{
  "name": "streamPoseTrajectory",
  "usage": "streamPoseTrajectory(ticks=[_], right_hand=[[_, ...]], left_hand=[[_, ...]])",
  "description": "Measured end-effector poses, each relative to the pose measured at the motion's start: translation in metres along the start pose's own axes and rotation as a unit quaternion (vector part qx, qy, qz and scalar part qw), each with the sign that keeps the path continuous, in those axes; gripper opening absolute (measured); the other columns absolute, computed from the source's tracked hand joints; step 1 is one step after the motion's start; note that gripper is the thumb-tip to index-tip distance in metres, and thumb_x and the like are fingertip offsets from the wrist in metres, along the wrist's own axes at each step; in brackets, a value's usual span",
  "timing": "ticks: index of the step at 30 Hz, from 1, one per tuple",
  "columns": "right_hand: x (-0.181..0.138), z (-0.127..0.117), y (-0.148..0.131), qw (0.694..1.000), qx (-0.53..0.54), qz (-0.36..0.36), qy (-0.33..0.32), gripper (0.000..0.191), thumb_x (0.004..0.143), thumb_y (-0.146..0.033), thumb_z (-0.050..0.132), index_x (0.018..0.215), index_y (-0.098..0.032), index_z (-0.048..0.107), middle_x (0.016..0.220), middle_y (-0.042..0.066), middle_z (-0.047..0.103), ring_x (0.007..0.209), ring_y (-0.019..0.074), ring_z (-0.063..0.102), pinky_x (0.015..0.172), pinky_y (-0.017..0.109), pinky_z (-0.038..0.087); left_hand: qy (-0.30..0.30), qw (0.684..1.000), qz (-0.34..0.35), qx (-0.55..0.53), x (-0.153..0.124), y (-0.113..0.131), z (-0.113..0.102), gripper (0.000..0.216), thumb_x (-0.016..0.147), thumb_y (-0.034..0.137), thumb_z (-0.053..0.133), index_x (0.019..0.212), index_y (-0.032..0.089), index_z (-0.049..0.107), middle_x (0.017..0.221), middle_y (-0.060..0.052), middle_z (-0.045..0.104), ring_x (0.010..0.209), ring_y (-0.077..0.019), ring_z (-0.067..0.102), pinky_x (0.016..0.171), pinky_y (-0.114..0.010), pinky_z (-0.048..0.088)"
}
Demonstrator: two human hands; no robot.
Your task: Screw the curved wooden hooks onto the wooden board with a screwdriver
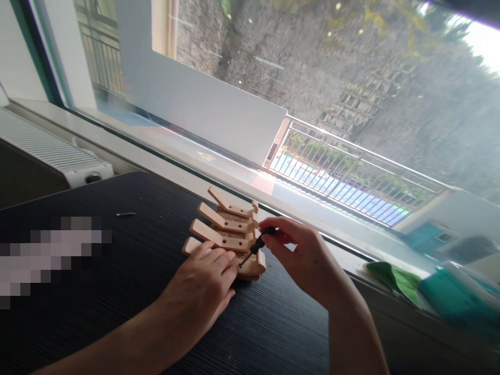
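Note:
A light wooden rack (237, 227) with several angled, hook-ended pieces stands on the dark table, dark screw heads or holes showing in the pieces. My left hand (209, 278) rests over its nearest piece, fingers wrapped on the wood, covering much of it. Between the fingertips of my right hand (300, 255) is the black handle of a screwdriver (258, 242). Its shaft slants down to the left, and the tip meets the nearest piece beside my left fingers. Whether the tip sits in a screw is too small to tell.
On the dark wood-grain table (117, 312) lies a small thin metal item (125, 214). A pixelated patch covers the left side. A window ledge runs behind, with a radiator (50, 146) at left. A green cloth (394, 281) and a teal container (461, 297) are at right.

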State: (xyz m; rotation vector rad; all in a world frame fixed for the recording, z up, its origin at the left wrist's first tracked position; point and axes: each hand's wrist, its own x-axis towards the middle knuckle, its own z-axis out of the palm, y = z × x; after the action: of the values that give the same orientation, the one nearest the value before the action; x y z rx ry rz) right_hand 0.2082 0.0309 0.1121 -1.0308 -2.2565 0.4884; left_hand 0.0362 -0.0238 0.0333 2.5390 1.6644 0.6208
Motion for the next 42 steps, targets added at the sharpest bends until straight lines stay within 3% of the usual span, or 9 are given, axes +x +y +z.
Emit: streamPoseTrajectory(ticks=[6,11,19,29,36,42], right_hand=[[0.003,0.003,0.003,1.0,0.008,-0.009,0.008,0.016,0.087,-0.021,0.056,0.098,-0.021,0.067,0.09,0.002,0.067,0.078,0.0139,0.062,0.066,0.024,0.047],[0.004,0.005,0.004,1.0,-0.014,-0.013,0.015,0.017,0.088,-0.023,0.056,0.098,-0.021,0.069,0.086,0.002,0.064,0.07,0.0118,0.059,0.062,0.023,0.045],[-0.002,-0.001,-0.003,1.0,-0.009,-0.023,0.001,0.027,0.088,-0.017,0.053,0.11,-0.024,0.067,0.102,0.002,0.065,0.084,0.0118,0.061,0.071,0.022,0.046],[0.001,-0.002,0.004,1.0,-0.024,0.0,0.003,0.021,0.089,-0.023,0.055,0.104,-0.023,0.07,0.087,0.0,0.062,0.07,0.0093,0.056,0.063,0.022,0.043],[0.004,0.003,0.002,0.998,-0.05,-0.013,0.027,0.019,0.089,-0.024,0.055,0.098,-0.022,0.072,0.081,0.0,0.059,0.065,0.009,0.053,0.061,0.022,0.04],[-0.001,-0.001,0.001,1.0,-0.013,-0.014,-0.003,0.025,0.09,-0.02,0.052,0.108,-0.023,0.068,0.096,0.001,0.062,0.078,0.01,0.058,0.067,0.021,0.044]], left_hand=[[-0.03,0.999,-0.015,0.007,0.0,0.004,-0.004,0.036,0.079,0.021,0.061,0.115,0.016,0.063,0.121,-0.01,0.063,0.113,-0.0286,0.055,0.107,-0.05,0.032],[-0.037,0.999,-0.023,0.004,0.001,0.005,-0.005,0.033,0.08,0.022,0.06,0.113,0.016,0.063,0.121,-0.01,0.063,0.113,-0.0286,0.054,0.106,-0.05,0.031],[-0.021,1.0,-0.014,0.004,-0.002,0.002,-0.002,0.035,0.081,0.024,0.059,0.116,0.017,0.061,0.121,-0.009,0.062,0.113,-0.0273,0.054,0.106,-0.049,0.03],[-0.02,1.0,-0.018,0.001,0.0,0.002,-0.001,0.035,0.08,0.025,0.06,0.114,0.017,0.062,0.122,-0.009,0.062,0.115,-0.0281,0.053,0.107,-0.049,0.029],[0.009,0.999,0.01,-0.047,-0.003,0.001,0.002,0.028,0.082,0.024,0.059,0.11,0.025,0.063,0.12,-0.003,0.063,0.114,-0.0229,0.053,0.108,-0.045,0.028],[0.029,0.999,0.015,-0.038,-0.005,0.001,0.007,0.029,0.081,0.025,0.059,0.109,0.025,0.063,0.12,-0.002,0.063,0.114,-0.0227,0.054,0.107,-0.044,0.028]])
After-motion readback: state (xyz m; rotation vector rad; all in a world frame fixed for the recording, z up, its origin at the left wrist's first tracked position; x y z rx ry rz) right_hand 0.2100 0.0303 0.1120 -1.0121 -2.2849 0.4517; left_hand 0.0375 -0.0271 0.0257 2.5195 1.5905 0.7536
